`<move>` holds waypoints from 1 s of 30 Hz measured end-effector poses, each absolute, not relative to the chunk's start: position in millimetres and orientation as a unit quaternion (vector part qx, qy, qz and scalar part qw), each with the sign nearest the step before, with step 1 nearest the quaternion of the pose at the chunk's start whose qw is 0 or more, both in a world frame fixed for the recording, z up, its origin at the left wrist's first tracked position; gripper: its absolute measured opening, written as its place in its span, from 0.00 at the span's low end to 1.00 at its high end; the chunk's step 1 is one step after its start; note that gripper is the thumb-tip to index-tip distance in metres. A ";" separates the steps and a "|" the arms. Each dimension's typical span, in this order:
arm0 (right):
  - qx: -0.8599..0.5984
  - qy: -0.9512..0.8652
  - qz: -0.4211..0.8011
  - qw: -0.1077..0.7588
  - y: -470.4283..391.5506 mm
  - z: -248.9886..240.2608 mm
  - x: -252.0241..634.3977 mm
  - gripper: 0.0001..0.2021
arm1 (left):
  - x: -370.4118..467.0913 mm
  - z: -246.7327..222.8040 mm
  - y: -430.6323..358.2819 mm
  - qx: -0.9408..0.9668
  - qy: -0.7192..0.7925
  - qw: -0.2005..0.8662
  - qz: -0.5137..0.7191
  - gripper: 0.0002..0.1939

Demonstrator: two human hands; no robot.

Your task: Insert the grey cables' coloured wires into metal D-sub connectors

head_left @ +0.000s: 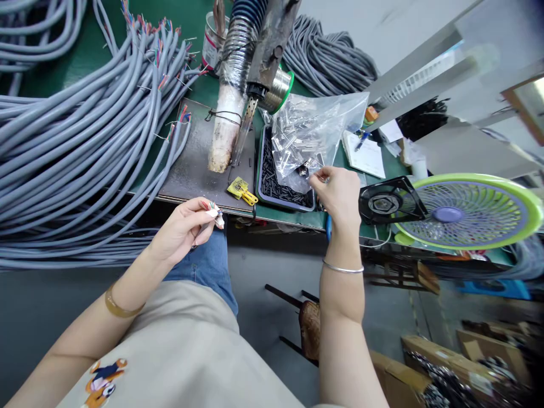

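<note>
My left hand (190, 226) pinches the stripped end of a cable, with small coloured wires (213, 206) and white filler showing between thumb and fingers, in front of the bench edge. My right hand (334, 190) has thumb and forefinger pressed together beside the clear plastic bag (301, 130) of metal connectors; whatever is between the fingertips is too small to make out. Under the bag's lower part stands a tray (285, 205) of small black pieces (272, 175). A yellow tool (243, 191) lies on the dark board left of the tray.
Grey cables (85, 141) cover the bench's left side. A soldering fixture (250, 102) and hose (223, 130) hang over the dark board (187, 170). A solder spool (278, 90), notepad (366, 156), black fan (382, 203) and green basket (467, 243) are around. A stool (309, 328) stands below.
</note>
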State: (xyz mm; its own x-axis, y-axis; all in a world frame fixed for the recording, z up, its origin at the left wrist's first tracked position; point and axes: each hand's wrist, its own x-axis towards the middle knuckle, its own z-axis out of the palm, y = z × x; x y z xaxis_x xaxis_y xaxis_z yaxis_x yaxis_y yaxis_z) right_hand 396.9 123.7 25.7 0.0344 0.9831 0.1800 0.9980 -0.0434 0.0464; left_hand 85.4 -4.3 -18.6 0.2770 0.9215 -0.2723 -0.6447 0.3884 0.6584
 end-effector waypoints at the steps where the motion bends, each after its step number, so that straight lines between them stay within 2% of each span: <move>1: -0.715 -0.692 -0.081 0.059 121.8 26.4 399.0 0.08 | 86.3 -18.7 -4.0 0.216 0.321 0.769 0.508 0.10; 5: -0.683 -0.714 -0.087 0.124 103.7 33.1 388.9 0.10 | 85.4 -18.4 -2.9 0.210 0.324 0.766 0.515 0.10; 8: -0.607 -0.753 -0.083 0.241 63.5 32.7 359.7 0.11 | 77.4 -15.5 -1.8 0.195 0.313 0.757 0.540 0.09; 10: -0.525 -0.800 -0.007 0.291 30.1 20.1 335.6 0.08 | 70.1 -12.4 -0.8 0.181 0.301 0.750 0.561 0.08; 11: -0.471 -0.835 0.079 0.272 15.1 8.1 323.1 0.08 | 66.7 -10.7 -0.4 0.174 0.296 0.746 0.571 0.08; 13: -0.374 -0.877 0.274 0.123 -5.2 -27.9 297.6 0.09 | 61.7 -7.6 0.2 0.168 0.293 0.739 0.583 0.07; 15: -0.369 -0.866 0.335 -0.035 -9.2 -76.0 271.4 0.11 | 59.4 -4.9 0.2 0.172 0.294 0.735 0.586 0.07; 18: -0.422 -0.848 0.314 -0.059 8.8 -149.6 235.6 0.17 | 59.4 -1.8 -1.2 0.180 0.298 0.736 0.580 0.07; 22: -0.436 -0.841 0.309 -0.084 31.9 -210.5 210.8 0.15 | 58.1 1.2 -4.1 0.175 0.314 0.736 0.573 0.09; 25: -0.418 -0.843 0.326 -0.091 28.0 -226.3 213.8 0.14 | 53.6 1.7 -5.6 0.159 0.326 0.731 0.578 0.10; 30: -0.372 -0.847 0.369 -0.086 9.1 -226.4 239.3 0.15 | 48.9 -2.8 -3.4 0.131 0.337 0.727 0.583 0.09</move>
State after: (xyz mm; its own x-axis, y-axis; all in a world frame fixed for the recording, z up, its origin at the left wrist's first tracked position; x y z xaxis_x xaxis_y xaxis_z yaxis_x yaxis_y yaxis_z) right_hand 239.3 9.1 -226.4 -0.7077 0.5675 -0.4208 0.6945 0.4496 -0.5617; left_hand 48.9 -3.4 -2.8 0.0923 0.9369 -0.3372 -0.7597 0.2852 0.5844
